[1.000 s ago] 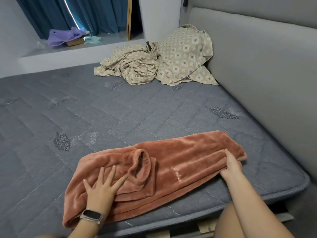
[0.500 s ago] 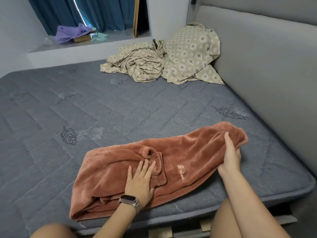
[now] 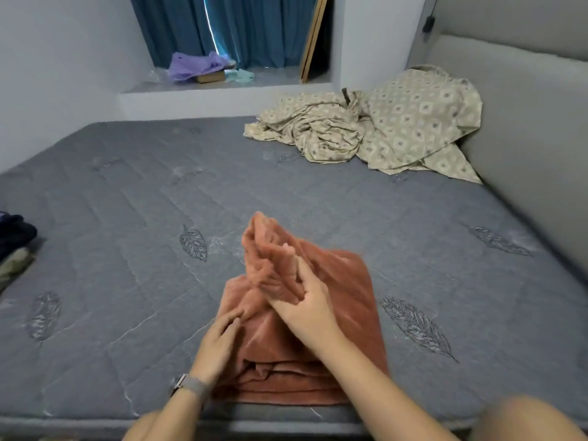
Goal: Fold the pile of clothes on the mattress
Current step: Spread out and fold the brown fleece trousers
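Your right hand [image 3: 305, 308] grips a bunched end of the rust-orange fleece garment [image 3: 343, 313], fingers curled into the fabric and lifting it clear of the layers below at the centre of the frame. Your left hand [image 3: 219, 342], a watch [image 3: 187, 384] on its wrist, rests with straight fingers against the garment's left edge. The garment lies low in the centre on the grey quilted mattress [image 3: 127, 249], its near edge stacked in several flat layers; the raised part is motion-blurred. A crumpled beige patterned sheet [image 3: 381, 132] sits at upper right. Dark clothes [image 3: 14, 232] lie at the left edge. On the ledge [image 3: 222, 87] at upper centre, purple cloth [image 3: 194, 65] drapes over a box.
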The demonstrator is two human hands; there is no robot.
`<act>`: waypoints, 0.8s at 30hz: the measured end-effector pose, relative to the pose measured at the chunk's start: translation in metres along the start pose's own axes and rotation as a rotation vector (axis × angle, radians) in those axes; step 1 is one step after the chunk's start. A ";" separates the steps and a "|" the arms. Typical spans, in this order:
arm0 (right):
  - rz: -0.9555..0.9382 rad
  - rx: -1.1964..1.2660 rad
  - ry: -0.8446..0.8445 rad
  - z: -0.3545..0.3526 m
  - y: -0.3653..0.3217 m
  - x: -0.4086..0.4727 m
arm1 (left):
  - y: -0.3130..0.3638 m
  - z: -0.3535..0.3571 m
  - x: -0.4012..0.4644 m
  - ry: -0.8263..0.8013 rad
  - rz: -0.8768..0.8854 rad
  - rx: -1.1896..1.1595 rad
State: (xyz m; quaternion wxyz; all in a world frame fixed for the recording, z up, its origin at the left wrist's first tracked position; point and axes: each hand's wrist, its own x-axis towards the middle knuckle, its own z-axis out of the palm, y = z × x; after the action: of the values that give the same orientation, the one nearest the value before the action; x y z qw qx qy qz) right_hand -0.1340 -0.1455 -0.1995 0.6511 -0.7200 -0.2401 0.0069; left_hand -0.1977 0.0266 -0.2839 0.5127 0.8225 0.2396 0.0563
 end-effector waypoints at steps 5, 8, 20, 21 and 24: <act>-0.078 -0.780 -0.555 0.063 0.044 -0.019 | 0.018 -0.024 -0.007 -0.021 -0.289 -0.827; -0.131 -0.968 -0.654 0.072 0.060 -0.031 | 0.013 -0.031 -0.001 0.079 -0.363 -0.878; 0.104 -1.276 -0.139 -0.029 0.086 -0.009 | -0.011 -0.025 0.018 0.085 -0.399 -0.254; 0.154 -1.272 -0.191 -0.032 0.092 -0.010 | -0.012 -0.023 0.021 0.080 -0.378 -0.166; 0.220 -1.289 -0.287 -0.027 0.095 -0.004 | -0.005 -0.017 0.026 0.081 -0.400 0.003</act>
State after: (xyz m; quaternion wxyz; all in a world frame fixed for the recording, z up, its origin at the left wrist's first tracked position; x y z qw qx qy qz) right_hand -0.0969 -0.1756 -0.2861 0.0477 -0.9772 -0.2057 0.0239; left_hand -0.1821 0.0546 -0.2847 0.5024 0.7563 0.4188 -0.0141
